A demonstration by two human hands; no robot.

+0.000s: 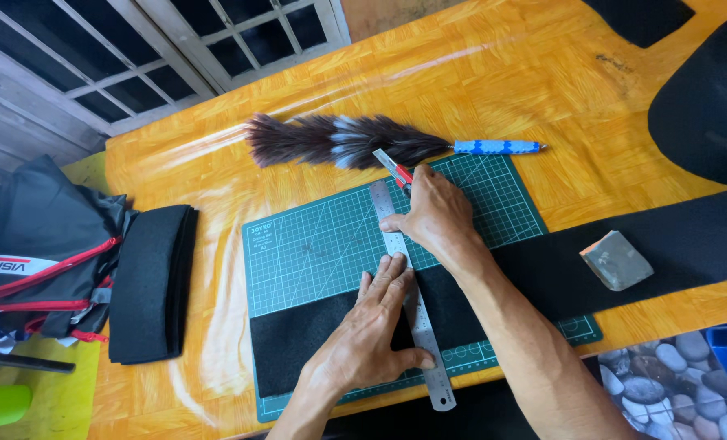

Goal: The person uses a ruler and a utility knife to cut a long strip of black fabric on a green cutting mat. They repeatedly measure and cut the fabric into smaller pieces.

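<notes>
Gripping the red utility knife (397, 170) in our right hand (435, 213), we are setting its blade beside the steel ruler (413, 303). Our left hand (375, 326), grip released, is pressing flat on ruler and black felt strip (314, 338), lying across the green cutting mat (314, 244) on the table (494, 73).

ruler (413, 301): middle under left hand (371, 330) | black strip (665, 240): cut off right

2 bare forearms, no sleeves, left hand (371, 334), right hand (432, 216), no rings, no gloves
</notes>
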